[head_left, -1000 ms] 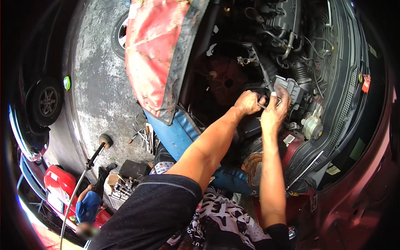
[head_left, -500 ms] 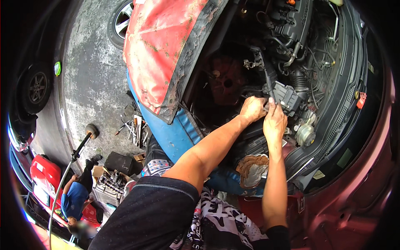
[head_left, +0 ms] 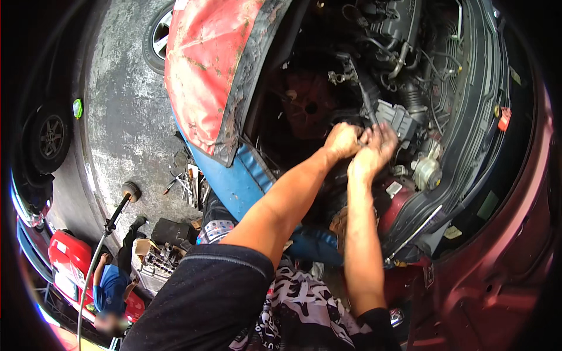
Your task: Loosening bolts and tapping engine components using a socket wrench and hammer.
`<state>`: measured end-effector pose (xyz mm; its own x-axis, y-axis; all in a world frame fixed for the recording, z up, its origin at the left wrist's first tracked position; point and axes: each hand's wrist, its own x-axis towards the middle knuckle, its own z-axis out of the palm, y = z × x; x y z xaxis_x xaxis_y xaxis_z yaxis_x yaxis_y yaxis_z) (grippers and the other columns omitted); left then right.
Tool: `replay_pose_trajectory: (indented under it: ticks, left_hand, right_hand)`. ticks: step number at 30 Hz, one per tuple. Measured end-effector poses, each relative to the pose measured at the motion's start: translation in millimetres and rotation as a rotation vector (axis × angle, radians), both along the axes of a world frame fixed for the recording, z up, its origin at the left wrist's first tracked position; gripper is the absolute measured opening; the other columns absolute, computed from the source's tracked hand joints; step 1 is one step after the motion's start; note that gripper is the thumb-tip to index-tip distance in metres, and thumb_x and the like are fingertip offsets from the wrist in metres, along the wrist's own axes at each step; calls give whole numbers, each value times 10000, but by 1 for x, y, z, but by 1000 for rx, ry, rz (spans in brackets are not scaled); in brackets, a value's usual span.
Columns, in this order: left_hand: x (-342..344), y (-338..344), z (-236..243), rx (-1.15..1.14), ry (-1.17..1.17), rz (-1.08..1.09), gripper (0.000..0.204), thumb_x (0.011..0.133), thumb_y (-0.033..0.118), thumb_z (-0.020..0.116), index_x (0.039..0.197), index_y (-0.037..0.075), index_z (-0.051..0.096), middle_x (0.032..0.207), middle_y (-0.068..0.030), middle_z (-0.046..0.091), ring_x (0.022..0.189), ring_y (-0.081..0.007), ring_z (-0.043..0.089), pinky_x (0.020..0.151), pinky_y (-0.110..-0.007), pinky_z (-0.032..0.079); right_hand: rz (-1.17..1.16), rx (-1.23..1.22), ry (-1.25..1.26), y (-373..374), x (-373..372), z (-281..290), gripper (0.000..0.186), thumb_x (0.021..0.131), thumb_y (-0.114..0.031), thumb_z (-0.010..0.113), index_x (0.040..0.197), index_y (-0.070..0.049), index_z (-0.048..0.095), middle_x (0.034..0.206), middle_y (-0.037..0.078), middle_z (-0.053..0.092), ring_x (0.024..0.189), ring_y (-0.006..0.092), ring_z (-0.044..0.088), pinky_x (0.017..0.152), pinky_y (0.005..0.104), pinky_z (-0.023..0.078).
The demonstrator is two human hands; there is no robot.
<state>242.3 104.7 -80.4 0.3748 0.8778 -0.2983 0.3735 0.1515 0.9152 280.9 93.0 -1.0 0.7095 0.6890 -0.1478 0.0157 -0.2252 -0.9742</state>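
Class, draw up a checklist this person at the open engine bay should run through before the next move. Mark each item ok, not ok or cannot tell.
1. Left hand and right hand close together over the bay: ok.
2. Grip firm around the dark tube-like part: cannot tell; the fingers are blurred and overlapping.
3. Hands gloved: not ok; both are bare.
4. Blue cover draped at the bay's edge: ok.
5. Loose tools away from the hands: ok, on the floor.
6. Co-worker clear of the hands: ok.
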Motion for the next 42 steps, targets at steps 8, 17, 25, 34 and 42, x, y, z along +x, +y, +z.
replay_pose_trajectory:
  ticks: [8,17,25,34,42]
  left_hand:
    - [-1,4,-1,-25,37,-66,497,934,438,481,723,33,679,752,-234,661,757,-419,650,734,-496,523]
    - [2,-4,-17,76,65,-51,413,928,391,511,754,57,681,772,-195,677,755,-414,644,698,-491,529]
    - [2,-7,-18,68,116,-171,301,779,349,591,807,71,706,798,-200,690,774,-404,663,725,-488,536]
    - [-8,-4,-26,6,51,-181,561,897,487,460,804,1,726,822,-264,675,835,-428,666,781,-488,541]
    - [-4,3,-6,0,85,-291,476,896,429,467,786,44,724,801,-231,675,777,-404,663,736,-477,533]
  right_hand:
    - [1424,-294,-1371,-8,63,76,531,769,-219,747,1268,-138,585,1272,121,554,1294,345,453,1118,522,308]
    - [831,-714,-932,-5,14,63,561,1034,-468,360,973,26,619,783,276,644,786,504,616,711,527,498]
    - [956,-250,-650,6,37,32,223,919,-42,559,1130,-7,623,944,110,639,867,258,632,786,343,511]
    - [898,-184,-899,1,26,50,334,955,-192,563,1244,-28,596,1371,188,486,1291,357,441,1070,444,356]
    - [1699,-154,-1352,14,88,83,672,694,-371,771,1270,-80,581,1260,105,566,1294,316,462,1087,451,370]
